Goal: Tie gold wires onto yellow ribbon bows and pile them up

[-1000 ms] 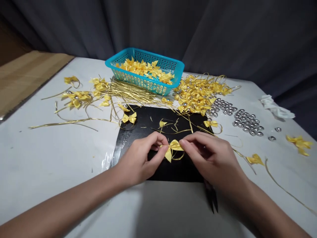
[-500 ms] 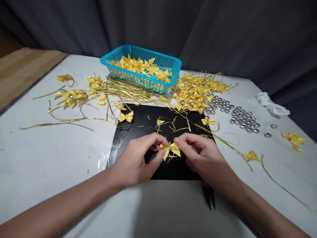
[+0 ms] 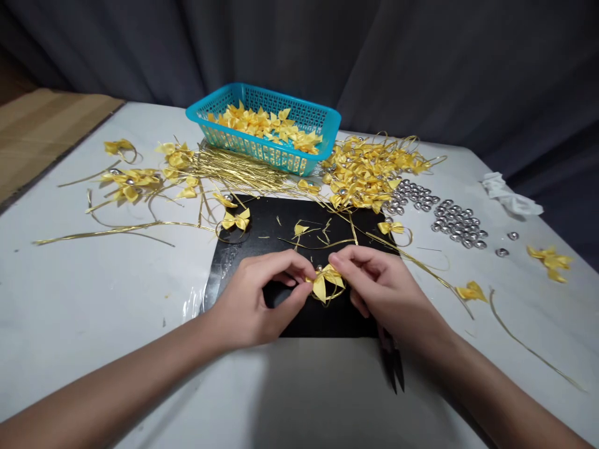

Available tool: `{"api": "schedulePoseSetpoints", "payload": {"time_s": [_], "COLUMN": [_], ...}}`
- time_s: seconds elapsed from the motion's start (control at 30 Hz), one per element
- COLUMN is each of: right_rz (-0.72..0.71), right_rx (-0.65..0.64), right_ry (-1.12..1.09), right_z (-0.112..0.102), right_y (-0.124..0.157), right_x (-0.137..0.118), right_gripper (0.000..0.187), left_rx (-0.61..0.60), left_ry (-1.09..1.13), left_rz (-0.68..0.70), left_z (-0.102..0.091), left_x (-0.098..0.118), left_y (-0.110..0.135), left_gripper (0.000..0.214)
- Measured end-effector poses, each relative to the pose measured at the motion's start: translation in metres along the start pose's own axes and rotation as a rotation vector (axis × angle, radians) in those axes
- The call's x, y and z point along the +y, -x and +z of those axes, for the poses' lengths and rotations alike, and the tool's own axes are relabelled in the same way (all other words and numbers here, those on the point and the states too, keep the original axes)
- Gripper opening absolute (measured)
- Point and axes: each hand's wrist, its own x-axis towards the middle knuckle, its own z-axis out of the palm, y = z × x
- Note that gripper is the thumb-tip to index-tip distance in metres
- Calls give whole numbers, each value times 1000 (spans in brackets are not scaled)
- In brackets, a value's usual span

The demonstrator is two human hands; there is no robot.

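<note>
Both hands meet over a black mat (image 3: 281, 227) on a white table. My left hand (image 3: 262, 299) and my right hand (image 3: 384, 290) each pinch one side of a small yellow ribbon bow (image 3: 324, 284) with a thin gold wire loop under it and a tiny silver bead at its knot. The bow sits just above the mat. Dark scissors (image 3: 392, 365) lie under my right wrist, mostly hidden.
A turquoise basket (image 3: 322, 128) of yellow bows stands at the back. Beside it lie gold wire strands (image 3: 234, 169), a heap of finished bows (image 3: 369, 171) and silver beads (image 3: 456, 224). Loose bows (image 3: 133, 181) and wires scatter left and right. White cloth (image 3: 510, 196) far right.
The bow has tilted between my fingertips, one ribbon tail now hanging down. Both hands stay pinched on it over the mat; the view drifted slightly.
</note>
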Motion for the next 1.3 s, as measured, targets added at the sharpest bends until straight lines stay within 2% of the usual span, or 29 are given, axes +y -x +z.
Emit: {"api": "schedulePoseSetpoints", "payload": {"time_s": [0.17,0.3,0.43,0.6,0.87,0.97,1.1,1.17,1.3], "right_rz": [-193,-208,-73,82,55,54,-123,-191,-129], "right_rx": [110,100,48,-145,-316,-257,-57,-33,-25], "right_ry": [161,187,86,5,65,39,63,134,191], "right_z": [4,5,4,1,-9,-9,-31,-50,-80], "right_y": [0,-1,-2,-2,-3,-4,2,9,27], "right_x": [7,7,3,-4,-1,-2,-8,-14,-22], "right_gripper": [25,25,27,27,27,20,16,18,29], "left_rx": [16,-5,29,40,42,81,151,177,175], "left_ry": [344,467,462,452,431,393,343,334,329], "left_rz": [-254,-350,-378,-406,-372,-369,-371,-367,-362], "left_z": [2,3,3,1,1,1,1,1,1], "left_x": [-1,-2,-1,-1,5,5,2,0,-2], "left_y": [-6,-8,-9,-11,-10,-9,-9,-9,-9], "left_gripper": [8,12,14,15,8,9,11,11,10]}}
